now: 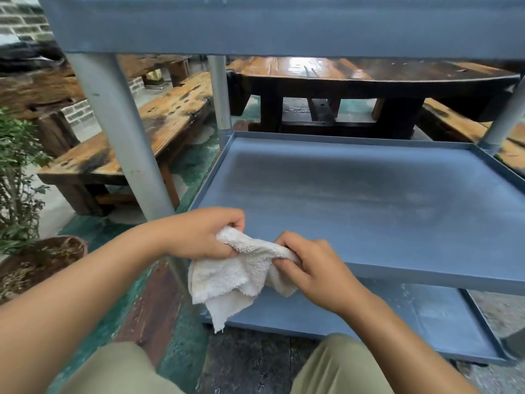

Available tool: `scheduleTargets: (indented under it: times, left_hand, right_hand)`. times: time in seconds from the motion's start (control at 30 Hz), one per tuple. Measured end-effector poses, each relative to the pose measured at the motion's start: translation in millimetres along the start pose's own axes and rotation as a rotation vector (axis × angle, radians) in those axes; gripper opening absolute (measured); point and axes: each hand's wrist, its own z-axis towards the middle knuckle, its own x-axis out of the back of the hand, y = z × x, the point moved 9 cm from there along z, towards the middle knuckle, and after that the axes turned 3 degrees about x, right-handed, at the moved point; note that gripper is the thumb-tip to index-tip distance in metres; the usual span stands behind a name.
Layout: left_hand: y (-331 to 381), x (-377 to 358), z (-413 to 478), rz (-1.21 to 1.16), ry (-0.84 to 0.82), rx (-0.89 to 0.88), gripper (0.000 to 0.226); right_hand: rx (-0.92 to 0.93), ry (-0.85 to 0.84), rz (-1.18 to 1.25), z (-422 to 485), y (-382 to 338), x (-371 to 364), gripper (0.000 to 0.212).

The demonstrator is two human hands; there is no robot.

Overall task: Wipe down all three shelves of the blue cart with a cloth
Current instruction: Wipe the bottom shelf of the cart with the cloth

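Note:
The blue cart fills the view, with grey posts (122, 132) at its corners. Its top shelf (284, 27) runs across the top of the frame, the middle shelf (369, 200) lies in front of me, and the bottom shelf (426, 317) shows below it. A white terry cloth (241, 275) hangs bunched between both hands, in front of the middle shelf's near left corner and above the bottom shelf. My left hand (199, 234) pinches its upper left part. My right hand (315, 273) grips its right part. The cloth touches neither shelf surface.
Wooden benches (159, 126) stand to the left and a dark wooden table (369, 78) behind the cart. A potted plant (25, 194) is at the far left. My knees in khaki trousers (335, 368) are at the bottom, close to the bottom shelf's edge.

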Motion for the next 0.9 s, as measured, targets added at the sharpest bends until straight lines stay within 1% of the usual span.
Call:
scheduleTargets:
  times: [0.07,0.17,0.2,0.27,0.37,0.43,0.5,0.57,0.67,0.77,0.83,0.9]
  left_hand:
    - [-3.2,-2.0,-8.1,-0.093,-0.01,0.011,0.023]
    - [-13.1,-21.1,-20.1,-0.192,-0.127,0.073,0.04]
    - [-15.9,-30.9,-22.5,-0.184,-0.177,0.093,0.039]
    - [-23.7,-53.3,-22.4,-0.12,-0.251,0.126,0.023]
    - [-37.7,-93.9,-17.8,-0.057,-0.332,0.16,0.004]
    - [-47.1,-121.1,-11.3,-0.036,-0.374,0.17,0.009]
    - [-58.8,-148.9,3.0,0.029,-0.398,0.148,0.015]
    - [-74.9,-172.8,18.2,0.065,-0.375,0.142,0.013]
    - [-104.0,-198.7,55.0,0.077,-0.328,0.116,0.019]
    - [-118.3,-203.1,88.9,0.129,-0.246,0.06,0.009]
    - [-125.3,-200.0,110.9,0.154,-0.139,0.047,0.025]
    - [-132.7,-191.3,129.5,0.185,-0.023,0.079,0.031]
  right_hand:
    - [0.05,-0.047,-0.053,0.6,-5.6,-1.1,0.002]
    - [-0.012,-0.189,0.041,1.2,6.9,-17.5,0.003]
    - [-0.043,-0.266,0.083,-0.1,13.3,-28.1,0.004]
    - [-0.089,-0.424,0.147,-6.1,26.2,-53.3,0.013]
    - [-0.14,-0.611,0.171,-22.2,46.9,-96.7,0.035]
    - [-0.162,-0.693,0.083,-31.5,67.0,-123.9,0.042]
    - [-0.188,-0.74,-0.012,-35.9,94.6,-145.4,0.04]
    - [-0.215,-0.798,-0.082,-38.0,121.4,-161.5,0.036]
    - [-0.258,-0.793,-0.102,-37.0,168.7,-176.7,0.029]
    - [-0.337,-0.707,-0.084,-30.9,205.9,-169.9,0.019]
    - [-0.373,-0.63,-0.129,-25.0,226.0,-163.4,0.014]
    - [-0.403,-0.56,-0.23,-17.1,241.4,-151.2,0.008]
